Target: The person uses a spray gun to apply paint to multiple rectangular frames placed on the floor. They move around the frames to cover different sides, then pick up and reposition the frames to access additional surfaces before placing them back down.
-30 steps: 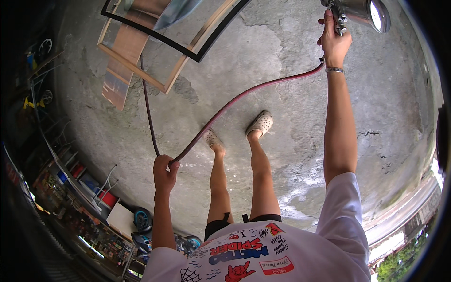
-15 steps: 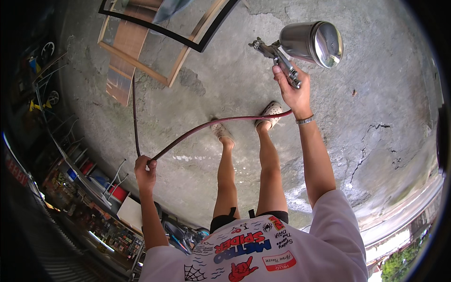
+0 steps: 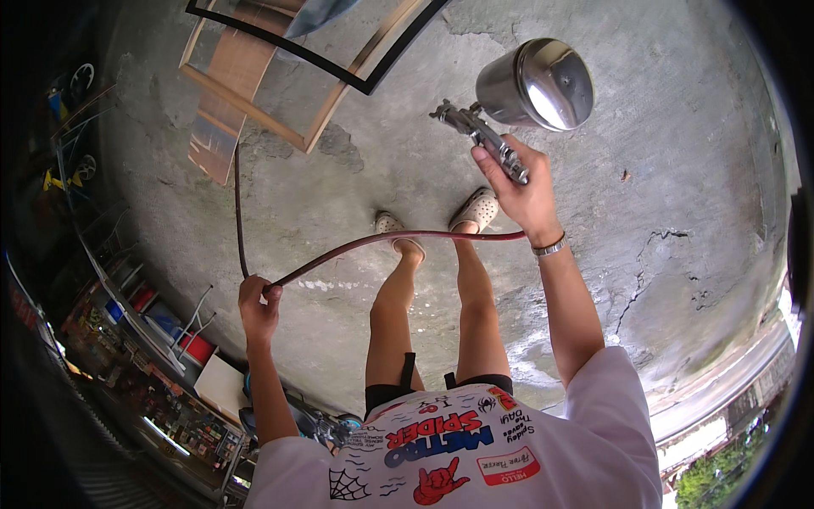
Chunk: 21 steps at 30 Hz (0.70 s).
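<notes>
My right hand (image 3: 527,188) is closed round the handle of a silver spray gun (image 3: 485,136) with a large round metal cup (image 3: 536,85) on it. The gun's nozzle faces left, toward the frames. A dark red hose (image 3: 365,241) passes from beneath my right wrist in an arc across my shins to my left hand (image 3: 259,305), whose fingers grip it. Beyond that hand the hose runs up to a wooden board. A black frame (image 3: 369,87) and a light wooden frame (image 3: 292,140) lie at the top left, apart from the gun.
The long wooden board (image 3: 216,140) lies under the frames. My feet, in beige clogs (image 3: 477,208), stand on a cracked concrete floor (image 3: 644,212). Metal racks and shelves with many items (image 3: 119,373) line the left side. A white box (image 3: 225,388) sits at the lower left.
The spray gun and my right hand have shifted left and slightly down. My legs have shifted too, with the knees more bent. My left hand keeps hold of the hose.
</notes>
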Tool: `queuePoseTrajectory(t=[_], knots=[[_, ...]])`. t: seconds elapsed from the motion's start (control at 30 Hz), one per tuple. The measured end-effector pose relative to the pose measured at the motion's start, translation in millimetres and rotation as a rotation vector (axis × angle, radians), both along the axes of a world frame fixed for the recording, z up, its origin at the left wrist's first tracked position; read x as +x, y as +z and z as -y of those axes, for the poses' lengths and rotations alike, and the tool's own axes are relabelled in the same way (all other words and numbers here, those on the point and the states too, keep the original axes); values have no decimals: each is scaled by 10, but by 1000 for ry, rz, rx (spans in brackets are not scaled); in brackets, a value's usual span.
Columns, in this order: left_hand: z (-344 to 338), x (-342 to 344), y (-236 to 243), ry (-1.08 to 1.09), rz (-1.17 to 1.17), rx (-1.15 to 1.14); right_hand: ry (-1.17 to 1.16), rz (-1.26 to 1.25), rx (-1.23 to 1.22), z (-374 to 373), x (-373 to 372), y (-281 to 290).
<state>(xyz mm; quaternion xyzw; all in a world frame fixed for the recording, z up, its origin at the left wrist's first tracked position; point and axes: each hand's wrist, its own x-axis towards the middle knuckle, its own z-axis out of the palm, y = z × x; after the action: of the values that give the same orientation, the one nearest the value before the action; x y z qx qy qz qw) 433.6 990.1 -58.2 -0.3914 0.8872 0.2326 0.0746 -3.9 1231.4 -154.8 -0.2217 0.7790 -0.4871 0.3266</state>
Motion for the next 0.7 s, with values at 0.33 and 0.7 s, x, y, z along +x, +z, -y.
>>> queuePoseTrajectory(t=[0.33, 0.7], knots=[[-24, -374, -215, 14, -160, 88, -476, -275, 77, 519, -1705, -279], [639, -50, -408, 364, -248, 315, -386, -144, 208, 596, -999, 273]])
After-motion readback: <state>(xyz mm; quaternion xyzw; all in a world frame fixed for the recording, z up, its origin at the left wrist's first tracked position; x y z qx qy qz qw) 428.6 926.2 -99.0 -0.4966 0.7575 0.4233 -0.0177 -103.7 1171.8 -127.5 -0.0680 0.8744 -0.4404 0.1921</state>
